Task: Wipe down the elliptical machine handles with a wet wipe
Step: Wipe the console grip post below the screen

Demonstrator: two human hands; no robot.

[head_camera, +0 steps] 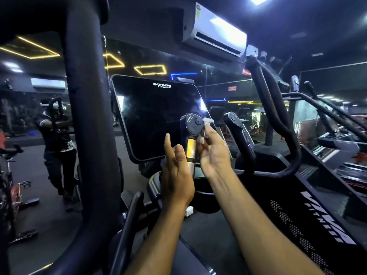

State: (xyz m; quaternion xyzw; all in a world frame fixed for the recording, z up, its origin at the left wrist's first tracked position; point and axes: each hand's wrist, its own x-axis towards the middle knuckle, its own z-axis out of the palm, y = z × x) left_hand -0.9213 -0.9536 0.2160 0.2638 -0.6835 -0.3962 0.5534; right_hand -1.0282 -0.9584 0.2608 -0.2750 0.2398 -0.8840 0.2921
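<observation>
Short black fixed handle with chrome sensor band (191, 147) upright between both hands, long axis vertical, just below dark console screen (156, 118); right hand (213, 153) nearer, pinching crumpled white wet wipe (206, 124) against grip's right side; left hand (175, 169) relaxed open, empty, just beside grip's left.

The dark console screen (158, 118) carries "VIVA FITNESS" in white at its top. The same brand is written on the black side panel (325, 221).

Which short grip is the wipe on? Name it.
The left short grip, beside the screen: the right hand holds the wet wipe against it; the right short grip stands untouched.
</observation>
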